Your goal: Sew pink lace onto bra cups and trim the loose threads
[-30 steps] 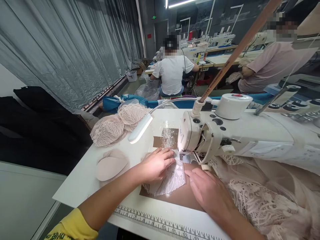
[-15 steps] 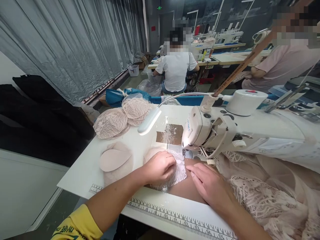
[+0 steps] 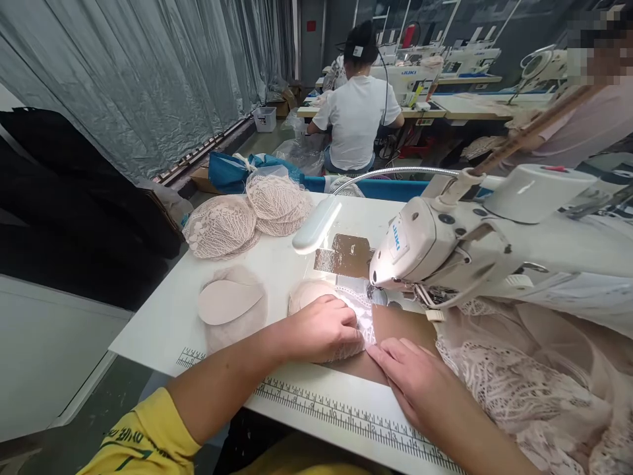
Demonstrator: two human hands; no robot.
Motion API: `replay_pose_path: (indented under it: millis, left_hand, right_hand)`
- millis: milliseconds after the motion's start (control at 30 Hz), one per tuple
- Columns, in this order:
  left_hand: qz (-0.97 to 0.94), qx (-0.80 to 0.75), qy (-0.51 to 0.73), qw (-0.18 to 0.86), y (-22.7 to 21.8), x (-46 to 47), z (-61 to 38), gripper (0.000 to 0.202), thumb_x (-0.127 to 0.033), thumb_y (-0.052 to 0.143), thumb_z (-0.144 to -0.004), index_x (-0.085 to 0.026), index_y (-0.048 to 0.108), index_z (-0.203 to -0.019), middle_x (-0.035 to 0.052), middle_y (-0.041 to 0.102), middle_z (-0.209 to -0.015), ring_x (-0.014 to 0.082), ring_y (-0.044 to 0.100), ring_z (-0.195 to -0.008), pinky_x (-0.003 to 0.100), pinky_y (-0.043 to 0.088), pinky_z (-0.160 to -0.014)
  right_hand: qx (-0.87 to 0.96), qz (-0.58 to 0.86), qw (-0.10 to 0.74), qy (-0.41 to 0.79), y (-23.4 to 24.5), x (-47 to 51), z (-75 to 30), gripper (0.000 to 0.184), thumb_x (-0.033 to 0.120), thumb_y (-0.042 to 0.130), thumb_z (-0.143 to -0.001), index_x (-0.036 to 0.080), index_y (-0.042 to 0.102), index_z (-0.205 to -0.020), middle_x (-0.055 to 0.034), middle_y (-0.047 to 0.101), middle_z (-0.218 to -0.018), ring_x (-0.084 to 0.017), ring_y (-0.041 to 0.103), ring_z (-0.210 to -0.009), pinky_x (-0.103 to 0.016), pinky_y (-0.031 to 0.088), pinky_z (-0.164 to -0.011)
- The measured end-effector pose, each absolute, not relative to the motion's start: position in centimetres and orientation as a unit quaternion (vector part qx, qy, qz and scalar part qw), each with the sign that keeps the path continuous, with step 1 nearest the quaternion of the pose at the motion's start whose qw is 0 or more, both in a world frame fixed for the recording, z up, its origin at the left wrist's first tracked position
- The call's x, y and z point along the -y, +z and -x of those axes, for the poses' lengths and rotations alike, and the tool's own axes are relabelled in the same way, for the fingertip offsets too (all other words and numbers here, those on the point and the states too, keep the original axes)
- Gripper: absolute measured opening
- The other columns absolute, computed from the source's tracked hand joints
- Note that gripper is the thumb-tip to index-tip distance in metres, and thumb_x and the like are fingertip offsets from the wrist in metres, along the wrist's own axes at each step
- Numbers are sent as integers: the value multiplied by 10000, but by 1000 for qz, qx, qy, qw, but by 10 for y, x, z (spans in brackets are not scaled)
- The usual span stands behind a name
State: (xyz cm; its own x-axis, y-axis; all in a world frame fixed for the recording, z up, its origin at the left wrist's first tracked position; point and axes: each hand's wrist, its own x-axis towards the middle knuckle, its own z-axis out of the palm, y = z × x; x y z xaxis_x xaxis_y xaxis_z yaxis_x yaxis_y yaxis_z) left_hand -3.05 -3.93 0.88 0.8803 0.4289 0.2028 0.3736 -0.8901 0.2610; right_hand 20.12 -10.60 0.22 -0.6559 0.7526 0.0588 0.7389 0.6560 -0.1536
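A pale beige lace bra cup piece (image 3: 364, 320) lies beside the needle area of the white sewing machine (image 3: 413, 237). My left hand (image 3: 326, 328) is on top of it, fingers curled and gripping the lace. At the near corner of the same piece, my right hand (image 3: 403, 366) pinches the edge between thumb and forefinger. The two hands almost meet there. Part of the lace is hidden under my left hand. The brown machine plate (image 3: 403, 325) shows to the right of the lace.
Stacked lace cups (image 3: 220, 225) lie at the table's back left. Nearer is a smooth cup with sheer fabric (image 3: 230, 303). A lamp (image 3: 316, 225) arches over the table. Lace fabric (image 3: 524, 376) is heaped at right. A co-worker in white (image 3: 361, 119) sits ahead.
My right hand has come nearer, to the lace's lower corner, and now grips it. My left hand has shifted slightly along the lace toward that corner. The camera view has turned slightly left.
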Motion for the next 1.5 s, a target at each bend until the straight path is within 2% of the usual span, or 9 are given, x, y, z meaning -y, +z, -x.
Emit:
replay_pose_path:
  millis: [133,300,600,833,933,1100,1267,1400,1500]
  left_hand:
    - [-970,-202,119,67,8,42,29,237,-250,513,-919,-232,641,-1117,59,589,-881,177,491,-795,337,345,-785]
    - [-970,-213,106,49,7,45,26,267,-272,446,-955,-233,630,-1146,58,563,-848,181,464,-775,343,326,-759]
    - [-969,-217,107,40,10,49,23,249,-229,471,-945,-219,628,-1138,58,561,-857,180,456,-778,342,325,-768]
    - [-971,-204,119,40,11,49,22,236,-237,463,-955,-205,645,-1103,69,585,-934,188,466,-830,347,343,-800]
    - [-970,-205,123,44,10,49,22,251,-238,453,-959,-206,635,-1129,74,589,-932,195,475,-846,343,360,-790]
    - [-969,-207,122,61,10,49,21,272,-221,439,-952,-177,601,-1166,104,592,-1095,196,514,-906,322,402,-793]
    - [-966,-230,113,42,11,49,17,342,-211,396,-949,-133,519,-1258,149,576,-1194,196,546,-859,326,439,-748]
    - [-968,-228,102,33,8,49,16,376,-176,442,-886,-81,541,-1236,163,555,-1273,225,560,-949,329,456,-760]
    - [-966,-240,95,31,7,50,16,407,-170,488,-833,-65,565,-1219,159,543,-1307,232,568,-951,328,466,-745]
  right_hand:
    - [905,418,71,34,-6,113,-202,463,17,416,-798,171,555,-1212,-73,623,-912,-206,534,-802,-319,411,-685]
    - [896,432,95,26,-10,117,-200,465,14,394,-795,190,574,-1186,-77,633,-900,-196,527,-775,-310,399,-668]
    - [894,426,108,82,-2,113,-205,432,17,372,-835,185,567,-1181,-63,612,-858,-189,547,-759,-305,442,-645]
    - [889,421,164,80,-5,109,-213,412,39,352,-887,178,514,-1239,-80,640,-1038,-170,596,-894,-288,502,-778]
    - [884,438,143,73,-8,106,-210,441,24,348,-870,179,535,-1238,-78,637,-972,-178,594,-843,-293,504,-725]
    - [884,450,115,56,-9,103,-202,471,-28,351,-791,148,618,-1137,-66,591,-809,-188,551,-738,-297,465,-638]
    - [888,444,117,40,-8,104,-201,467,-37,373,-761,155,628,-1102,-66,592,-822,-188,534,-745,-289,437,-651]
    - [882,455,115,42,-7,106,-202,449,-46,369,-768,165,635,-1061,-49,570,-787,-182,512,-724,-281,405,-634]
    - [877,462,123,48,-5,106,-200,429,-51,365,-763,165,644,-1007,-43,561,-764,-175,500,-700,-277,387,-618]
